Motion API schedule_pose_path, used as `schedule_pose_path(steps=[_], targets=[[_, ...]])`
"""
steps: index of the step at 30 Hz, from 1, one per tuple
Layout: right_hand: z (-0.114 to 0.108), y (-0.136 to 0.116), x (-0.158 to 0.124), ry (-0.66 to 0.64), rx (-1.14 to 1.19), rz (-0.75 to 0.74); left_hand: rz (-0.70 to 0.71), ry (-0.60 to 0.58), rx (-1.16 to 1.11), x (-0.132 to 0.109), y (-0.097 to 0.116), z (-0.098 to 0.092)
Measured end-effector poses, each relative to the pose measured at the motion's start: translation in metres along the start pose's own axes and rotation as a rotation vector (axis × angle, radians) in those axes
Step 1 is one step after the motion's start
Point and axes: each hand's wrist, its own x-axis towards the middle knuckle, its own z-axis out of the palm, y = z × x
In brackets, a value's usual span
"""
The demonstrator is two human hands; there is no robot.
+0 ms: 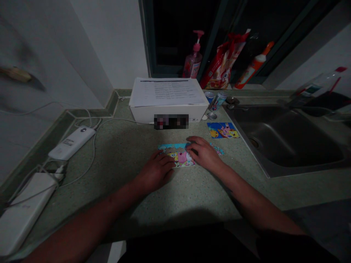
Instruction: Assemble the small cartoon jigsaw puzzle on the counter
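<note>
Cartoon puzzle point(177, 155) under spread fingers point(193, 144) of left hand point(156, 171) and right hand point(205, 154), countertop edge point(178, 216) well apart

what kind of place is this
Probably a small home kitchen or utility counter: a stainless steel sink is set into a speckled green countertop, and a pink pump soap bottle stands by the dark window behind it.

steel sink point(282, 138) | white box point(167, 110) under papers point(167, 93) | pink pump bottle point(193, 64), probably soap

Dim, grainy light casts soft shadows beside the left hand point(155, 171) and right hand point(204, 155); edges warp.
</note>
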Motion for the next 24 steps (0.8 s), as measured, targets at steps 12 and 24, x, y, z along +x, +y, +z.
schedule_pose_path(steps=[12, 24], targets=[[-0.009, 0.004, 0.0, 0.072, 0.025, 0.014, -0.001, 0.0, -0.001, -0.001, -0.001, 0.0], [-0.078, 0.053, -0.013, 0.44, 0.011, 0.318, 0.008, 0.023, -0.002, -0.001, -0.002, 0.0]])
